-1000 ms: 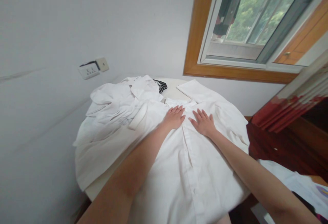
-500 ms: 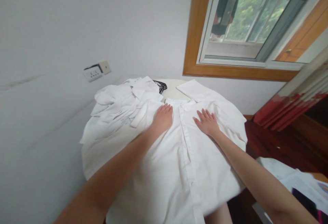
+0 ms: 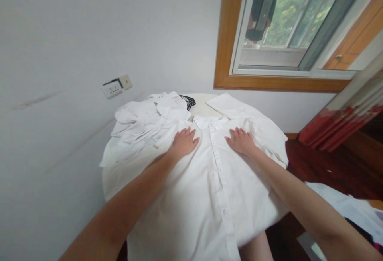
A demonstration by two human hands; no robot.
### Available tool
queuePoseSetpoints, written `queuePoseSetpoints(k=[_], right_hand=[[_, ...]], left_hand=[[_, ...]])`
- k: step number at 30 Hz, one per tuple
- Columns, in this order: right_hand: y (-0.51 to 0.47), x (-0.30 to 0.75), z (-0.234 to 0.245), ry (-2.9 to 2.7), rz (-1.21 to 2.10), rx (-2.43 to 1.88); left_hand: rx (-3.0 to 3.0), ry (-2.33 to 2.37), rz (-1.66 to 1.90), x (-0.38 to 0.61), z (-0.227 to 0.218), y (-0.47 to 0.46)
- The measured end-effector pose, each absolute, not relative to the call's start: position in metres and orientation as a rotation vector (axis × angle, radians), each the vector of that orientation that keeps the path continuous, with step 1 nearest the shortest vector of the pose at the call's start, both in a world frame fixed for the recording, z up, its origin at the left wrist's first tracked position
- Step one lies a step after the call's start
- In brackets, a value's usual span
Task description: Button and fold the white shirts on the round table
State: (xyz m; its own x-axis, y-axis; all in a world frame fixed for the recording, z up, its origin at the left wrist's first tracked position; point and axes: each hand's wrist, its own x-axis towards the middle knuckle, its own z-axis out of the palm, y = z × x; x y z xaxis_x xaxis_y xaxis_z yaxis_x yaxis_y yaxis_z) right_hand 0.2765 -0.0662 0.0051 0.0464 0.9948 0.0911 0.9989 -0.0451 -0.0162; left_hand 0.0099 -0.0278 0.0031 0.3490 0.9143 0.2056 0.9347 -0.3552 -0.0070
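Note:
A white button-up shirt (image 3: 197,197) lies spread front side up over a round, pale-covered table (image 3: 199,102), its collar toward the wall and its lower part hanging over the near edge. My left hand (image 3: 184,141) rests flat on the shirt left of the collar, fingers spread. On the other side of the button strip, my right hand (image 3: 240,140) also lies flat with fingers apart. One sleeve (image 3: 236,105) is bent back toward the window on the right. Beside my left hand is a crumpled heap of white clothing (image 3: 146,117).
A black-and-white striped cloth (image 3: 188,101) pokes out behind the heap. Wall sockets (image 3: 113,89) are at the left, and a wood-framed window (image 3: 278,81) is at the back right. A red and white curtain (image 3: 332,129) hangs at the right. White items (image 3: 344,201) lie at the lower right.
My left hand has slid slightly left and nearer to me over the shirt, its fingers spreading wider. My right hand stays in nearly the same spot. The view has shifted slightly.

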Motion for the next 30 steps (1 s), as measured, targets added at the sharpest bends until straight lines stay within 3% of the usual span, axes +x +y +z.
queuePoseSetpoints(k=[7,18,25,30], right_hand=[[-0.033,0.233,0.039,-2.249,-0.190,-1.885],[-0.013,0.227,-0.010,-2.210,-0.015,-1.880],[-0.015,0.223,-0.009,-2.101,-0.185,-1.896],[-0.013,0.224,-0.010,-2.045,-0.037,-2.016]], left_hand=[[-2.493,-1.414,-0.399,0.018,0.008,-0.008],[-2.402,-1.803,-0.326,0.013,-0.013,0.009],[-2.326,-1.558,-0.471,0.042,0.003,-0.001],[-2.537,-1.518,-0.390,0.046,-0.003,0.023]])
